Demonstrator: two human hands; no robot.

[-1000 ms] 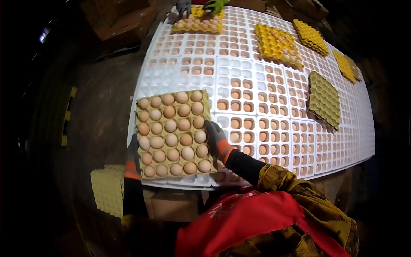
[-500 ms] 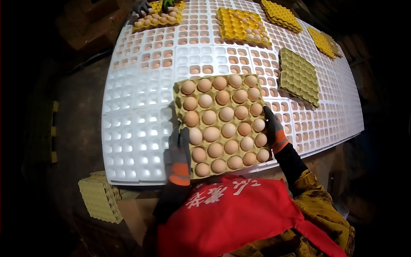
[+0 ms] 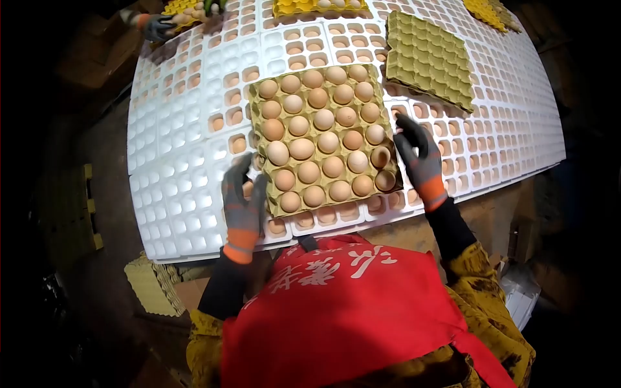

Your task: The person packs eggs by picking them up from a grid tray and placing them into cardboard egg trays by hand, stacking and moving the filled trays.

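A yellowish-green pulp egg tray, filled with rows of brown eggs, rests on white foam trays near the front edge. My left hand, in a grey and orange glove, is at the tray's left side with thumb and fingers apart. An egg in a foam cell shows between them. On the right, my right hand has its fingers spread beside the tray edge; whether the fingertips touch it I cannot tell. Shadow covers the eggs nearest that hand.
An upturned green pulp tray lies at back right over egg-filled foam cells. Yellow trays with eggs stand farther back. Another person's gloved hand is at upper left by a yellow tray. Stacked pulp trays sit below the table's left corner.
The full egg tray has come down onto the foam trays. My hands have loosened from its sides, fingers now apart. The view has shifted, and the other person's hand shows more.
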